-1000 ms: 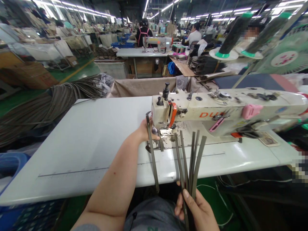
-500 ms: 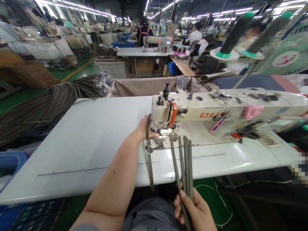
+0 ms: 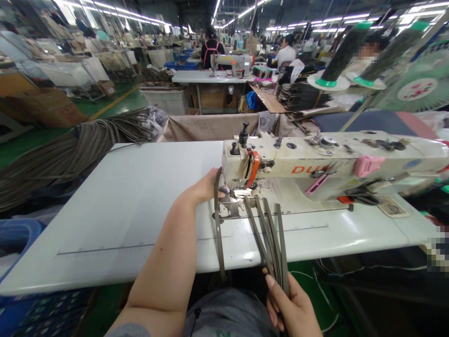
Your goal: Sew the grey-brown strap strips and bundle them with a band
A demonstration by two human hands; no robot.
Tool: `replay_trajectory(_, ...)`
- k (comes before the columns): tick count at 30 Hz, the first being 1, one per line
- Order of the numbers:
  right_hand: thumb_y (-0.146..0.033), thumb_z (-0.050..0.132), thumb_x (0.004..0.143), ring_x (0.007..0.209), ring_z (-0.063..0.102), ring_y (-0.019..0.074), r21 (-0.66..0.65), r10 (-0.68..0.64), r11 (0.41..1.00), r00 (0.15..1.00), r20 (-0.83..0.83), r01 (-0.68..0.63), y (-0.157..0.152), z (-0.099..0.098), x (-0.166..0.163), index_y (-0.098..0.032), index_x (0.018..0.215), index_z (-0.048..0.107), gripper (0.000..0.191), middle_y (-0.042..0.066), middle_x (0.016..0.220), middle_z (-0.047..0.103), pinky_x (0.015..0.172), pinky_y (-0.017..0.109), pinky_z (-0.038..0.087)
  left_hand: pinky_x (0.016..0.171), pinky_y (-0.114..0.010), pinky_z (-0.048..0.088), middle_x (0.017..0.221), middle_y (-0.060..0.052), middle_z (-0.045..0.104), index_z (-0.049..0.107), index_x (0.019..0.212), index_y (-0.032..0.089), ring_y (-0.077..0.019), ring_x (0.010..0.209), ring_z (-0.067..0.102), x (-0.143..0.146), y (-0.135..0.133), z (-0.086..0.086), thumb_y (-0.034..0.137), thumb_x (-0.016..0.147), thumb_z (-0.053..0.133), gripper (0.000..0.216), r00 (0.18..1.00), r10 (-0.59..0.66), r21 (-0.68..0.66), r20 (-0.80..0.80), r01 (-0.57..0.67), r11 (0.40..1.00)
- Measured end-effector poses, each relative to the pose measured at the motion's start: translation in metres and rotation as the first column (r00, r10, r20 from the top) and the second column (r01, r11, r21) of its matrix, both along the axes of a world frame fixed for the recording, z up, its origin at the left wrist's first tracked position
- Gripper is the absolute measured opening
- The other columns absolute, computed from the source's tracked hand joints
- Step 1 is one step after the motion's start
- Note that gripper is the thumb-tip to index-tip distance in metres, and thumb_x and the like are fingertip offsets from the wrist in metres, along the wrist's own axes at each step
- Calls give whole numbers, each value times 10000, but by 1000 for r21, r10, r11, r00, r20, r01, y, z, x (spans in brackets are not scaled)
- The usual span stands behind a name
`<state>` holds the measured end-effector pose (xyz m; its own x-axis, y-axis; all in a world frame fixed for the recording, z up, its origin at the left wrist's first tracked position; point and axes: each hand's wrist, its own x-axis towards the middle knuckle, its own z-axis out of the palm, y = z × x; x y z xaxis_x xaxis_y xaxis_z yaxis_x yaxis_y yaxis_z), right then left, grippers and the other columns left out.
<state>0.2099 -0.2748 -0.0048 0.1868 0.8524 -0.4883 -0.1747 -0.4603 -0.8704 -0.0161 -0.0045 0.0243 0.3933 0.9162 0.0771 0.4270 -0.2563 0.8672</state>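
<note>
Straps (image 3: 270, 234) — a handful of narrow grey-green ones — fan from the right hand (image 3: 293, 306) below the bench edge up across the white bench (image 3: 133, 196) to the needle area of the sewing machine (image 3: 315, 164); the right fingers are clenched round their lower ends. One more strap (image 3: 218, 224) loops from the left hand (image 3: 206, 187) beside the machine head down over the bench edge, the left fingers curled on its upper end. The bench is smooth and pale, with a printed ruler line running along its near side and grime on the metal plate under the needle. A heap of straps (image 3: 70, 154) lies off its left end. Beyond it — a long factory hall under strip lights, green floor, another machine (image 3: 231, 63) with people seated near it, and a fan (image 3: 417, 84) to the right.
</note>
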Motion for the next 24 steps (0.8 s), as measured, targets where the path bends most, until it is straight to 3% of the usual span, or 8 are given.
replay_trajectory(2,-654,753,802,347,337,63,44,-28,999,997,71,25,3,3,5,-174,1062,619,562,-103,398,446,387,199,213,1084,-452,492,1233,-110,716,654,1240,158,-294,1172,648,-4,5,-2,110,655,733,592,1000,-16,-3,-5,16,1000)
replay_trajectory(8,-659,750,766,367,354,91,106,-68,994,963,261,41,25,8,30,-173,1050,627,576,-89,418,472,390,228,237,1171,-427,403,1260,-110,726,741,1081,145,-268,1239,627,-4,21,-14,46,735,606,384,947,319,19,45,-320,947)
replay_trajectory(13,-601,525,900,399,460,160,51,83,990,844,530,-130,55,16,56,-176,1127,614,491,-52,457,549,430,279,351,1051,-357,483,1030,-74,772,744,964,143,-206,1022,692,-1,25,-16,80,805,590,231,868,430,-148,249,-404,902)
replay_trajectory(15,-532,476,914,450,554,210,8,155,975,702,695,-223,69,19,68,-186,1094,627,417,-26,474,580,490,320,432,969,-337,514,928,-64,760,729,916,137,-190,915,689,2,23,-15,171,848,623,131,827,454,-238,331,-393,888)
replay_trajectory(18,-387,445,908,689,700,299,-22,143,952,382,913,-305,93,20,81,-143,1164,629,399,94,711,722,652,395,528,822,-295,545,848,-61,731,684,886,133,-157,773,672,5,19,-11,331,898,651,202,782,448,-360,434,-305,882)
replay_trajectory(21,-301,415,948,884,717,345,-34,70,942,97,993,-334,113,21,87,-76,1344,559,478,221,1067,733,738,440,543,708,-286,553,785,-71,706,653,902,131,-157,678,665,8,15,-6,511,932,623,382,765,398,-474,506,-139,869)
replay_trajectory(24,-292,428,1000,872,694,348,-41,-17,935,-162,987,-352,128,23,83,-65,1405,533,476,224,1108,699,746,445,537,685,-328,578,775,-86,699,649,919,128,-184,662,677,8,11,-1,601,927,601,475,767,333,-542,548,22,840)
